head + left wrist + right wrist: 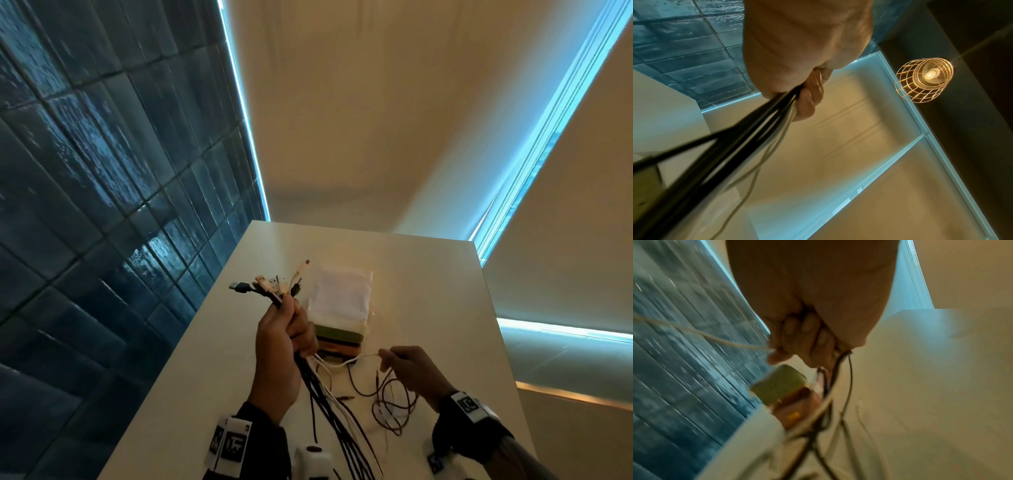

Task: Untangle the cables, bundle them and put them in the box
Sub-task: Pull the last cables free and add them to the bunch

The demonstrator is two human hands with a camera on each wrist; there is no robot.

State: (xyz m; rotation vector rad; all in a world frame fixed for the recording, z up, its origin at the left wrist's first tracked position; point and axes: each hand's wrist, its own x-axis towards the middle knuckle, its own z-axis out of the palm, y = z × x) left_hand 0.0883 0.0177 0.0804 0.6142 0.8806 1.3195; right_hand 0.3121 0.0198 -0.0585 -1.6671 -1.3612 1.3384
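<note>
The bundle of cables (310, 373) is held upright above the white table (428, 308), black and white strands gathered together, their plug ends (274, 286) fanning out above the fist while the long tails run down toward the person and are cut off by the lower edge of the head view. Which plug belongs to which strand cannot be made out. In the left wrist view the strands show only as blurred dark streaks, and the right wrist view is smeared by motion. The left hand (286, 337) is wrapped tight round the bundle, fingers (807, 100) curled over the strands. The right hand (412, 368) pinches a single white cable (356, 359) between thumb and fingertips, stretched nearly level from the bundle across to it; thin dark cable loops (390, 401) hang below this hand and lie loosely on the table, and whether its curled fingers also hold them is hard to tell. Just behind the hands stands the box (340, 318), a green band and brown lower part showing on its near face, its top pale; its near side is partly hidden by the left hand and the cables. A dark tiled wall (102, 171) runs along the left of the table, pale roller blinds (376, 102) hang beyond it, and a lit wire-cage lamp (924, 79) hangs overhead.
</note>
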